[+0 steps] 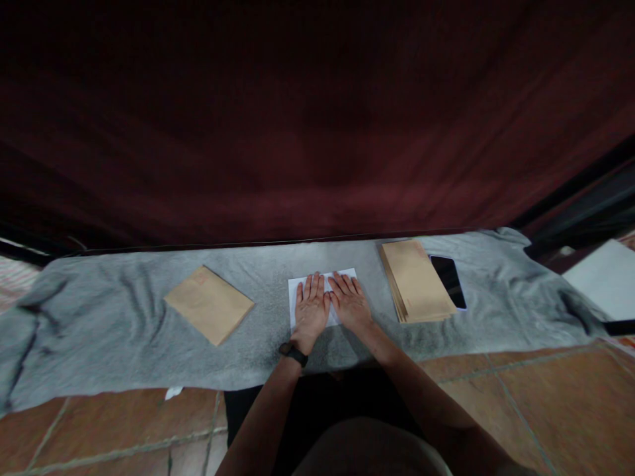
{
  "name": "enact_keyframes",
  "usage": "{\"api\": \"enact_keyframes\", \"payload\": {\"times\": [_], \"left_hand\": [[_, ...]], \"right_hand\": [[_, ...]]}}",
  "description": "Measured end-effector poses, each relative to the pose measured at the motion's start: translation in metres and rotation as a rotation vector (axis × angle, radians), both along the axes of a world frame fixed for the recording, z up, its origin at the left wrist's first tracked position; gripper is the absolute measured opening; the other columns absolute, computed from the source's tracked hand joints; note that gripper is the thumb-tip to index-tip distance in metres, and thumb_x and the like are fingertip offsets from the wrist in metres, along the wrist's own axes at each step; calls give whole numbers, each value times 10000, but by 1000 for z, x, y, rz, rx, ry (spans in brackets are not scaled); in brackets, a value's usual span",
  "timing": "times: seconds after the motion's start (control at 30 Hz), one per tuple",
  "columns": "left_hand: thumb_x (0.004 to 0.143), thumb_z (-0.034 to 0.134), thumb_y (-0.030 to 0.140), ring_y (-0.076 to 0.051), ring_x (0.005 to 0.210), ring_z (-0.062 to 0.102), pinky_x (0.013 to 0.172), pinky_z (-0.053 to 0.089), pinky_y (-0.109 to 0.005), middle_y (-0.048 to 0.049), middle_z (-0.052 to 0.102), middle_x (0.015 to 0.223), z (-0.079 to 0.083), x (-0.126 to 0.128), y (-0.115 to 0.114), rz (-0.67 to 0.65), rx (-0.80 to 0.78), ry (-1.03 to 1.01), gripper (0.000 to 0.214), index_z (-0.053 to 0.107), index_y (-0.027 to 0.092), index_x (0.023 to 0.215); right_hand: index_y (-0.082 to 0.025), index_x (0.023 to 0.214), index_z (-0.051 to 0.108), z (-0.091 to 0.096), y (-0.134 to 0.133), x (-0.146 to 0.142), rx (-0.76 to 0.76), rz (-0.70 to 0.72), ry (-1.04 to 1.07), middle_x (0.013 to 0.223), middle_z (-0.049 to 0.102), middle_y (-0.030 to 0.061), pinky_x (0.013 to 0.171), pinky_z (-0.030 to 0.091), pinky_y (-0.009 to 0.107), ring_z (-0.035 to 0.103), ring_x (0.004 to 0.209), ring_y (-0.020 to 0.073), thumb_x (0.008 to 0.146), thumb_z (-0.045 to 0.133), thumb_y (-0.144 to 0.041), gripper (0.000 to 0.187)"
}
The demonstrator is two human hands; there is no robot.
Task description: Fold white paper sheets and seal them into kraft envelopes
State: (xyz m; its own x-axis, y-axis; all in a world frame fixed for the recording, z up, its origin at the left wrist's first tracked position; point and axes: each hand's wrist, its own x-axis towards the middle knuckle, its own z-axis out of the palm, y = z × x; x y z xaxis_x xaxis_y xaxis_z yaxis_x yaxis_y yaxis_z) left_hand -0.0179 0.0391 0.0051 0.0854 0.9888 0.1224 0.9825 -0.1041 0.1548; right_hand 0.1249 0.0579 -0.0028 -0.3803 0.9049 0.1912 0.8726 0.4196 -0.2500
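A sheet of white paper (294, 297) lies on the grey cloth in front of me, mostly covered by my hands. My left hand (311, 309) rests flat on its left part, fingers stretched out and pointing away from me. Pressed flat on the right part is my right hand (351, 303), its fingers spread a little. The two thumbs meet near the middle of the paper. Whether the sheet is folded, I cannot tell.
A stack of brown envelopes (417, 281) lies to the right, with a phone (449, 281) against its far side. One brown envelope (209, 305) lies on the left. Grey cloth (129, 337) covers the narrow table; a dark red curtain (317, 205) hangs behind it.
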Motion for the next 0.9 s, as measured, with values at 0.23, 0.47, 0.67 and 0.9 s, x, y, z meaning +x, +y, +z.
{"api": "enact_keyframes", "payload": {"times": [0.23,0.47,0.67,0.9], "left_hand": [[1025,308,259,-244,1569,258,1284,221,-499,-134,365,1649,-5,-2,1,34,44,-25,590,352,109,1593],[1034,296,270,-260,1565,269,1280,219,-506,-175,383,1633,-6,-15,-5,123,66,9,585,365,66,1578],[1035,314,266,-275,1560,281,1268,239,-522,-173,368,1643,-5,-17,-7,121,90,19,572,382,91,1575],[1042,335,272,-295,1567,259,1261,237,-544,-162,330,1664,1,-15,-8,107,68,25,549,414,158,1573]], "right_hand": [[-219,1529,494,0,-1,0,10,-3,45,1625,427,50,1258,234,498,407,1488,266,1081,378,-304,471],[-209,1522,501,-1,0,-1,9,-11,43,1627,426,50,1266,215,498,426,1475,276,1074,400,-293,467],[-216,1500,531,-1,4,-12,-15,-5,62,1618,441,59,1257,236,516,417,1481,282,1082,394,-308,450],[-235,1499,533,-1,8,-22,-15,17,68,1612,453,50,1261,226,518,427,1473,273,1081,397,-321,448]]}}
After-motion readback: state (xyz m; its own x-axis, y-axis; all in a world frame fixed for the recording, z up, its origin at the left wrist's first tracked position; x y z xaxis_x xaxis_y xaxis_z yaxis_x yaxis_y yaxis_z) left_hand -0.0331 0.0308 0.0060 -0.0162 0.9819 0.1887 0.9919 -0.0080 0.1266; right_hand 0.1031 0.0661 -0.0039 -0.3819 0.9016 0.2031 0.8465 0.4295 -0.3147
